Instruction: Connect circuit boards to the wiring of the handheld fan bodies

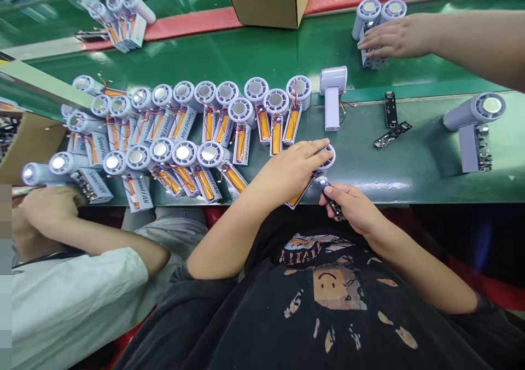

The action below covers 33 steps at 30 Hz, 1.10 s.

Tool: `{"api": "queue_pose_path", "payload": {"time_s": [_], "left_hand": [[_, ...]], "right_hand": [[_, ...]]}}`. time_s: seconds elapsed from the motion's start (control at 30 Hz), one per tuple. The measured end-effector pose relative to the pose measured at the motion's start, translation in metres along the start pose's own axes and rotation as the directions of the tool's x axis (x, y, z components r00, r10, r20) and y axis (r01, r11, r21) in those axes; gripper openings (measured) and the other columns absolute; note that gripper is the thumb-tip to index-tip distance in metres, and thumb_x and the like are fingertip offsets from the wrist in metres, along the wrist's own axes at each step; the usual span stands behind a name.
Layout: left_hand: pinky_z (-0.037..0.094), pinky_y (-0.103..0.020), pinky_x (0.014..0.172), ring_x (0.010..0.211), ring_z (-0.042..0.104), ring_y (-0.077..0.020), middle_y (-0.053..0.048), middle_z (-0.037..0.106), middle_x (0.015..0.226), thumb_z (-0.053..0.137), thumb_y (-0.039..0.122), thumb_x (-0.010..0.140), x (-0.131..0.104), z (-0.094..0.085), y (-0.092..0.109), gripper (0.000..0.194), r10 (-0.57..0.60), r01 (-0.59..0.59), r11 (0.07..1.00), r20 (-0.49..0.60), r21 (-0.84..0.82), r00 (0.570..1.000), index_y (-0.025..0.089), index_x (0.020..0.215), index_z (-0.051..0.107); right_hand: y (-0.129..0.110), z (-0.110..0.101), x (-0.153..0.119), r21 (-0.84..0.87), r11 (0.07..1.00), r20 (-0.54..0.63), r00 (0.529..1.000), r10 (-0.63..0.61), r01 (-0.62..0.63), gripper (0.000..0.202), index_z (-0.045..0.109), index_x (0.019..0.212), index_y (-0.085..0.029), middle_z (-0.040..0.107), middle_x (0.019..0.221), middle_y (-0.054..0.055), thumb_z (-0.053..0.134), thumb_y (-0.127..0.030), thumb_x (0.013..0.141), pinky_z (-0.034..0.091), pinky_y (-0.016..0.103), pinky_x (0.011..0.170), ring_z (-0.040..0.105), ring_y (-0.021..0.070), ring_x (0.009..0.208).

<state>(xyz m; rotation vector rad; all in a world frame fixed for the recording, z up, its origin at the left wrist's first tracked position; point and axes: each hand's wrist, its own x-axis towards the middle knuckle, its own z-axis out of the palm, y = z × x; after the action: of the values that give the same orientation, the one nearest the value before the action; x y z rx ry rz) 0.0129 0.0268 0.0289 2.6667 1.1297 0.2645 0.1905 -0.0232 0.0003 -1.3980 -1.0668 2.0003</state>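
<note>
At the table's near edge, my left hand (293,167) lies over a pale purple handheld fan (329,157), fingers wrapped on its round head. The fan's open handle shows an orange battery (296,196) below my palm. My right hand (353,206) pinches a narrow black circuit board (338,211) close beside the fan. The board's upper end is near the fan head; whether they touch, I cannot tell. Two loose circuit boards, one upright in view (390,109) and one slanted (392,135), lie beyond my right hand. A fan with its handle toward me (333,104) lies behind my left hand.
Several fans (205,99) with exposed orange batteries crowd the left. One fan (476,132) with a board in its handle stands right. Another person's hand (389,37) touches fans at upper right; a co-worker's arm (102,233) is at left. A cardboard box (266,9) stands behind.
</note>
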Motion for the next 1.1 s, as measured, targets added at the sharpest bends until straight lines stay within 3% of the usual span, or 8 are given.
{"api": "queue_pose_path", "payload": {"time_s": [0.13, 0.3, 0.53, 0.6, 0.73, 0.8, 0.9, 1.1], "left_hand": [[0.052, -0.039, 0.089, 0.111, 0.053, -0.0254, -0.012, 0.051, 0.133, 0.047, 0.006, 0.089, 0.009, -0.007, 0.015, 0.041, -0.185, 0.183, 0.979, 0.015, 0.089, 0.983, 0.020, 0.128, 0.051], [0.051, -0.042, 0.091, 0.103, 0.053, -0.0255, -0.012, 0.049, 0.118, 0.059, 0.008, 0.081, 0.012, -0.005, 0.015, 0.048, -0.310, 0.310, 0.951, -0.032, -0.005, 0.950, 0.019, 0.126, 0.051], [0.049, -0.051, 0.088, 0.103, 0.054, -0.0342, -0.013, 0.051, 0.109, 0.071, 0.038, 0.077, 0.004, 0.006, 0.028, 0.057, -0.561, 0.563, 0.826, -0.068, 0.023, 0.825, 0.019, 0.128, 0.055], [0.045, -0.054, 0.094, 0.113, 0.051, -0.0367, -0.016, 0.051, 0.119, 0.069, 0.039, 0.080, -0.005, 0.011, 0.031, 0.060, -0.515, 0.522, 0.852, -0.127, 0.027, 0.848, 0.020, 0.134, 0.051], [0.036, -0.051, 0.109, 0.137, 0.033, -0.0349, -0.012, 0.035, 0.152, 0.065, 0.028, 0.084, -0.021, 0.013, 0.020, 0.064, -0.120, 0.120, 0.993, -0.081, -0.008, 0.989, 0.027, 0.144, 0.041], [0.041, -0.047, 0.103, 0.130, 0.041, -0.0318, -0.009, 0.043, 0.148, 0.062, 0.024, 0.088, -0.024, 0.012, 0.013, 0.054, -0.034, 0.035, 0.999, -0.051, 0.020, 0.998, 0.029, 0.140, 0.048], [0.047, -0.043, 0.089, 0.104, 0.053, -0.0277, -0.009, 0.059, 0.125, 0.062, 0.032, 0.090, -0.022, 0.014, 0.011, 0.037, -0.089, 0.097, 0.993, -0.106, 0.074, 0.990, 0.029, 0.127, 0.060], [0.048, -0.041, 0.089, 0.099, 0.053, -0.0258, -0.011, 0.056, 0.108, 0.066, 0.027, 0.085, -0.018, 0.031, 0.019, 0.026, -0.096, 0.089, 0.995, -0.260, -0.037, 0.961, 0.020, 0.111, 0.067]], "right_hand": [[-0.007, -0.004, 0.000, -0.033, 0.999, -0.005, 1.000, 0.027, -0.028, 0.033, 0.057, 0.064, -0.019, 0.050, 0.043, -0.004, 0.055, -0.049, 0.078, 0.032, 0.021, 0.043, 0.041, 0.0084, 0.040], [-0.021, -0.015, 0.000, -0.123, 0.989, 0.000, 0.997, 0.084, -0.083, 0.031, 0.058, 0.060, -0.018, 0.049, 0.040, -0.003, 0.054, -0.038, 0.083, 0.028, 0.020, 0.040, 0.038, 0.0074, 0.036], [-0.055, -0.036, -0.002, -0.396, 0.901, 0.056, 0.974, 0.218, -0.179, 0.034, 0.057, 0.060, -0.018, 0.046, 0.038, -0.004, 0.048, -0.033, 0.089, 0.027, 0.021, 0.041, 0.034, 0.0073, 0.036], [-0.063, -0.039, -0.003, -0.481, 0.857, 0.068, 0.967, 0.244, -0.183, 0.033, 0.058, 0.061, -0.017, 0.047, 0.040, -0.004, 0.050, -0.033, 0.089, 0.028, 0.022, 0.043, 0.034, 0.0072, 0.037], [-0.072, -0.040, -0.006, -0.606, 0.772, 0.055, 0.957, 0.284, -0.194, 0.032, 0.059, 0.062, -0.018, 0.051, 0.043, -0.003, 0.053, -0.034, 0.088, 0.032, 0.024, 0.049, 0.039, 0.0090, 0.040], [-0.072, -0.038, -0.008, -0.625, 0.756, 0.064, 0.953, 0.297, -0.194, 0.033, 0.059, 0.061, -0.019, 0.052, 0.045, -0.002, 0.052, -0.035, 0.089, 0.033, 0.025, 0.051, 0.041, 0.0097, 0.042], [-0.072, -0.033, -0.012, -0.655, 0.725, 0.052, 0.944, 0.325, -0.213, 0.035, 0.058, 0.062, -0.019, 0.051, 0.045, -0.002, 0.048, -0.036, 0.091, 0.032, 0.024, 0.051, 0.041, 0.0102, 0.044], [-0.078, -0.028, -0.010, -0.718, 0.625, -0.043, 0.916, 0.398, -0.306, 0.037, 0.057, 0.066, -0.019, 0.050, 0.046, -0.003, 0.042, -0.034, 0.095, 0.030, 0.024, 0.047, 0.038, 0.0095, 0.042]]}}
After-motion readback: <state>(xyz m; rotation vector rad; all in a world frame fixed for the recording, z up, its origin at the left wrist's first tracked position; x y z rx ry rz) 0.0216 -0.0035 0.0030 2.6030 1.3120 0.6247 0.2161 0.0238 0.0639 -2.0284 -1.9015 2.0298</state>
